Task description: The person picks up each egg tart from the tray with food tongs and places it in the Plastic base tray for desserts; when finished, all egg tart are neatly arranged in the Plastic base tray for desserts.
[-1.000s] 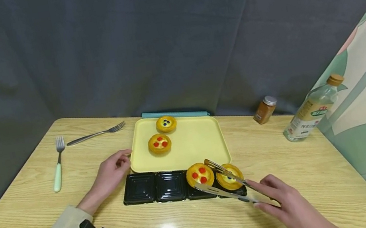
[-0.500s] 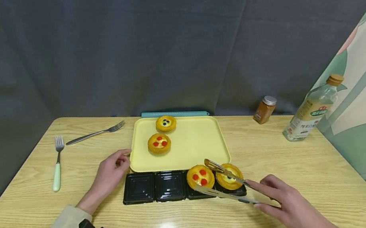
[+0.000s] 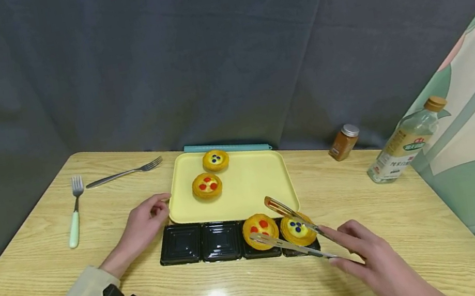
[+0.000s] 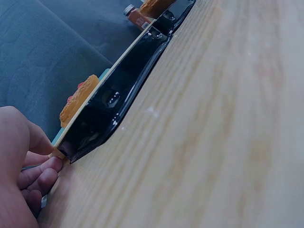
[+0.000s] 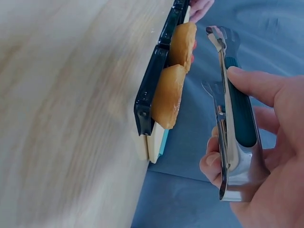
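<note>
My left hand (image 3: 144, 229) pinches the left edge of the yellow tray (image 3: 254, 182) between thumb and fingers. On that tray lie a tart with red toppings (image 3: 207, 186) and a tart with blue toppings (image 3: 215, 160). Along its near side runs a row of black plastic compartments (image 3: 180, 244). The two right ones hold a red-topped tart (image 3: 257, 222) and a blue-topped tart (image 3: 297, 237). Metal tongs (image 5: 242, 114) with teal grips are in my right hand (image 3: 371, 256). Their arms are spread above these two tarts, apart from them in the right wrist view.
Two forks lie at the left, one with a green handle (image 3: 74, 230), one all metal (image 3: 121, 176). A teal bar (image 3: 228, 148) is behind the tray. Back right stand a small brown jar (image 3: 343, 143) and a clear bottle (image 3: 402, 146). A dark curtain (image 3: 157, 62) hangs behind.
The tongs have risen slightly off the blue-topped tart in the right compartment, and more of its top shows. My left hand has not moved.
</note>
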`<state>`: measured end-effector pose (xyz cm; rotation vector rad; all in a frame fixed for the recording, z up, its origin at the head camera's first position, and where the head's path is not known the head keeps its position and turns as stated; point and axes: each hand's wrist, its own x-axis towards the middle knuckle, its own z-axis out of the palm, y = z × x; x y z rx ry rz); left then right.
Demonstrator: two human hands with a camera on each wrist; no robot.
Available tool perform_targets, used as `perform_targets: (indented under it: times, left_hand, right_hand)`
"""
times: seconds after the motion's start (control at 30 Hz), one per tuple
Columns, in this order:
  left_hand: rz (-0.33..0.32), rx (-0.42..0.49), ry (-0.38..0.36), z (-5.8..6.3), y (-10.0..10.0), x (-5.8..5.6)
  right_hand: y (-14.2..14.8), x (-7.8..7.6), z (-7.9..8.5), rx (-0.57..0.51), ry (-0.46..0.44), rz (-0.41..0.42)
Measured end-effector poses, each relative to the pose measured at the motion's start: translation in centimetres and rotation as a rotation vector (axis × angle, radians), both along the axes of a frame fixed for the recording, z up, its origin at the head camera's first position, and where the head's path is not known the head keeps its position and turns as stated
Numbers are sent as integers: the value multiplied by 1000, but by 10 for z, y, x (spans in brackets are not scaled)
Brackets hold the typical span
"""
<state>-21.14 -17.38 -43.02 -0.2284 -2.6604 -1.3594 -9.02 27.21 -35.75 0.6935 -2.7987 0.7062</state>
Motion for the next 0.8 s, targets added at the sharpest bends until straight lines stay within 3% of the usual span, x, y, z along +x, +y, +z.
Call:
perform_targets:
  times: [0.13,0.37,0.8]
  left_hand:
    - [1,-1,0,0,0,0]
    - [4,-3,2,1,1,1]
    - [8,-3,-5,1,1,0]
  right_hand:
    - [-1,-7,1,-19,27,8]
    - [-5,-22,5,-23,-37,-5]
    - [-18,-52,10,-18,-40,30]
